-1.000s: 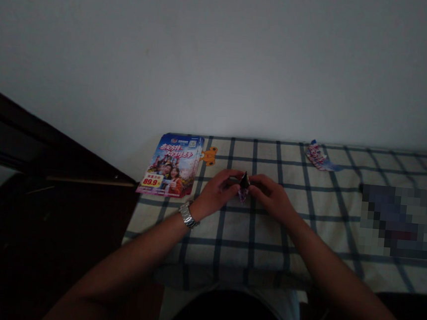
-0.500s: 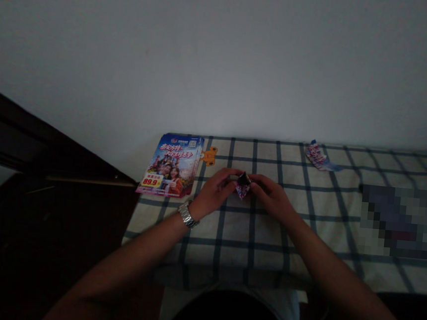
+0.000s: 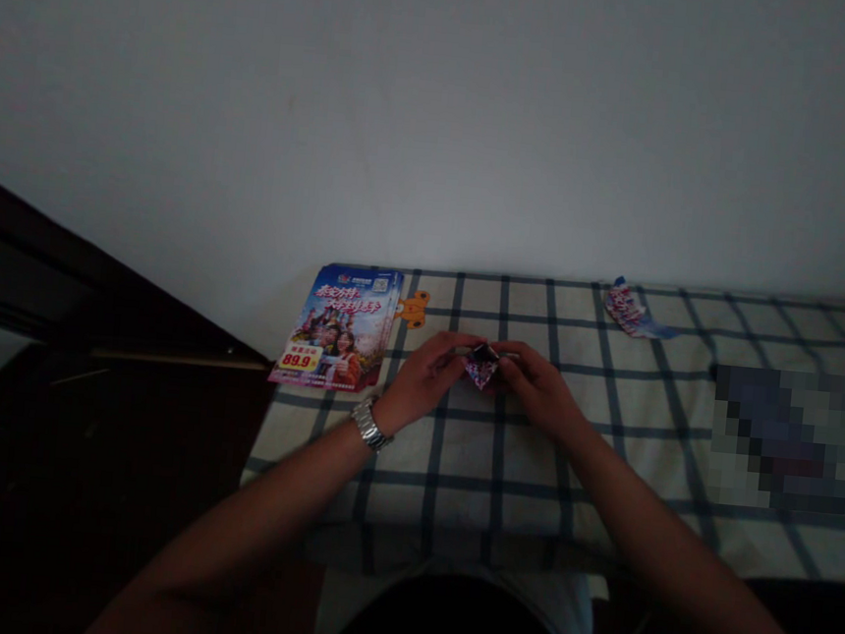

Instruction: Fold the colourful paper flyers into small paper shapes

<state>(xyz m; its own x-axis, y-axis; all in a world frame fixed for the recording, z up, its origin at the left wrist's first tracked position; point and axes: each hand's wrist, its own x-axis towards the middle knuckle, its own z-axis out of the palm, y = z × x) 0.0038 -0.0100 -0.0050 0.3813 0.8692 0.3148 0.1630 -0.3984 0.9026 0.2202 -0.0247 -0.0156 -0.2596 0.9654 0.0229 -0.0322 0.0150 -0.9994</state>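
Head view, left to right: a stack of printed flyers (image 3: 340,325), the top one marked 89.9, lies on the check-clothed counter (image 3: 532,465), with an orange bear-shaped piece (image 3: 413,309) at its right edge. A metal-banded wristwatch (image 3: 371,426) circles the wrist of the left hand (image 3: 423,381), whose fingers pinch one side of a small folded paper (image 3: 481,372) with a dark opening, between both hands. The right hand (image 3: 540,394) has its fingers pinching the other side. Farther right lies a crumpled printed scrap (image 3: 636,314), then a pixelated dark object (image 3: 788,443).
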